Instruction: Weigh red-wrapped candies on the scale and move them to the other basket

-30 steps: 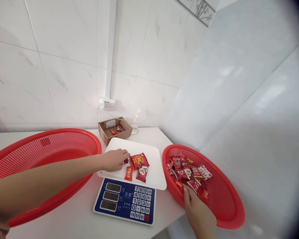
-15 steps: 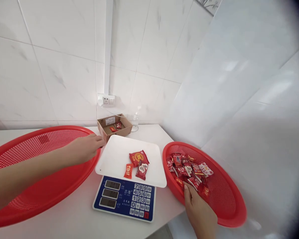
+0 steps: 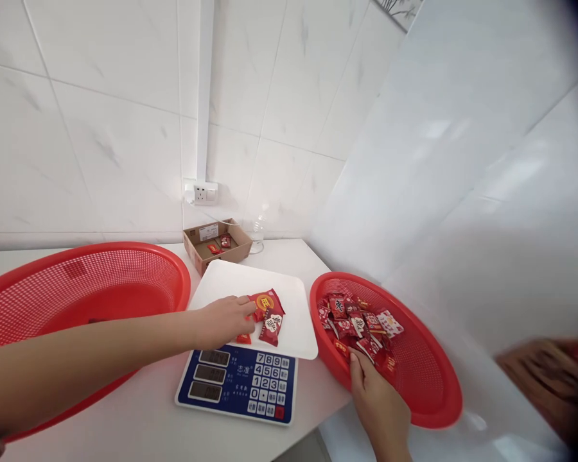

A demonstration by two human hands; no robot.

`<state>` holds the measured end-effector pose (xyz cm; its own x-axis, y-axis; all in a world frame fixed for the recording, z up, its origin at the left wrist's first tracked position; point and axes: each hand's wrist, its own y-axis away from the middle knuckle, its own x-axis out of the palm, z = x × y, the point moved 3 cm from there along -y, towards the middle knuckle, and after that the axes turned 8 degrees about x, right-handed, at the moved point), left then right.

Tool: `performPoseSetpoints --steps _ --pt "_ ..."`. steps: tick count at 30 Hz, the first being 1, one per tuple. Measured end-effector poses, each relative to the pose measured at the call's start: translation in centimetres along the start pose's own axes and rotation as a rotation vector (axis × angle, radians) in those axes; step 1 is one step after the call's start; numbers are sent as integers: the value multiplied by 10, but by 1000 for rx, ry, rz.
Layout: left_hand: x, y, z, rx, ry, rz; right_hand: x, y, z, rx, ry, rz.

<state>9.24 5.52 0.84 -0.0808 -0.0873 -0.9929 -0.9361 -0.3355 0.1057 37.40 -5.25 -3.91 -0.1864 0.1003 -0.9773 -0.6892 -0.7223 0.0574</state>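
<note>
My left hand reaches over the white scale pan, fingers spread and curved down at the packets there. On the pan lie a red packet with a yellow circle, a dark red packet with a white patch and a small orange-red packet, partly under my fingers. My right hand is closed at the near rim of the right red basket, with a small red packet at its thumb tip. Several mixed red packets fill that basket's bottom.
Below the pan is the scale's blue keypad panel. A larger red basket stands at left, partly behind my forearm. Behind the pan, a cardboard box holds small packets, beside a clear bottle. A blurred brown object appears at far right.
My left hand has moved right and down, from the left basket's edge onto the packets on the pan. My right hand stays at the right basket. The view has shifted slightly.
</note>
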Motion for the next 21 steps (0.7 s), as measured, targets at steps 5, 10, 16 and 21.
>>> performPoseSetpoints --steps 5,10,16,21 --pt "-8 -15 1 -52 68 -68 4 -1 -2 -41 2 -62" --pt "-2 -36 1 -184 166 -101 9 -4 -6 -80 -4 -126" --pt "16 -65 3 -249 201 -49 8 -3 -3 -57 44 -113" --pt "11 -71 0 -231 150 -105 6 -2 -2 -56 51 -105"
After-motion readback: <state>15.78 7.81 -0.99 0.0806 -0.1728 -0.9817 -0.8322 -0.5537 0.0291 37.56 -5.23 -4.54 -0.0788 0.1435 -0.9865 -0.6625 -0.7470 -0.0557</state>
